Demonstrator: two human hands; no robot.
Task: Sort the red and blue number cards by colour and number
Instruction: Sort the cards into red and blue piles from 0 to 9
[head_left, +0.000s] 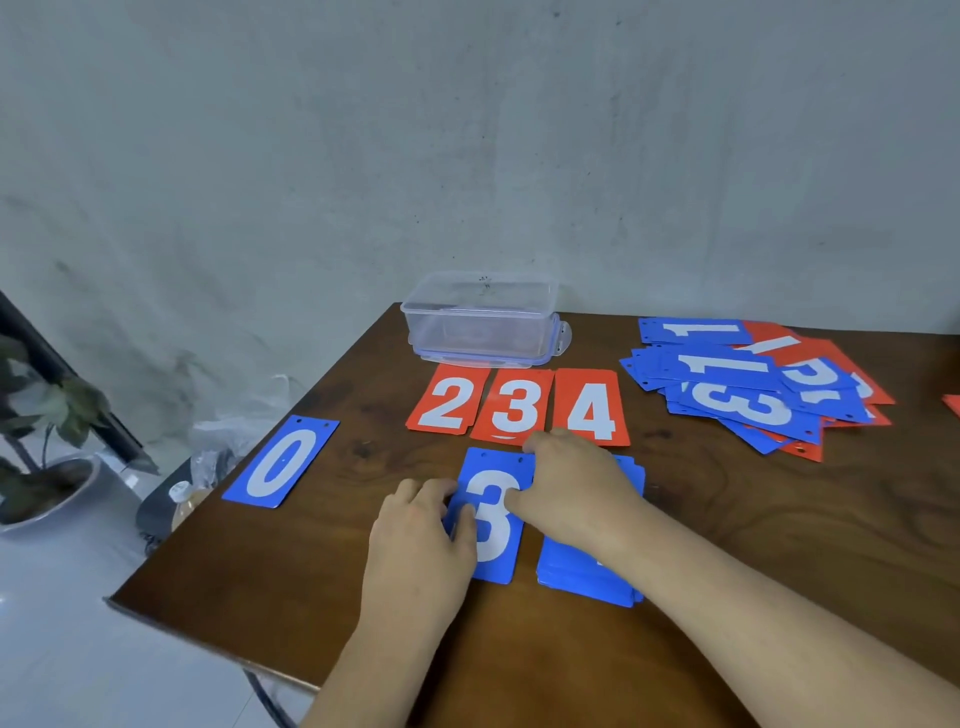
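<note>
Three red cards lie in a row on the brown table (727, 545): a red 2 (448, 399), a red 3 (511, 408) and a red 4 (592, 408). Below them lies a blue 3 card (493, 519). My left hand (421, 540) touches its left edge, thumb on the card. My right hand (571, 488) rests over its right edge and partly covers a small stack of blue cards (582, 577), whose number is hidden. A blue 0 (281, 461) lies apart at the left. An unsorted heap of red and blue cards (753, 389) sits at the far right.
A clear plastic box (480, 319) stands at the table's back edge, behind the red row. Left of the table on the floor are a potted plant (41, 431) and a bottle (182, 501). Another red card edge (953, 405) shows at the right frame border.
</note>
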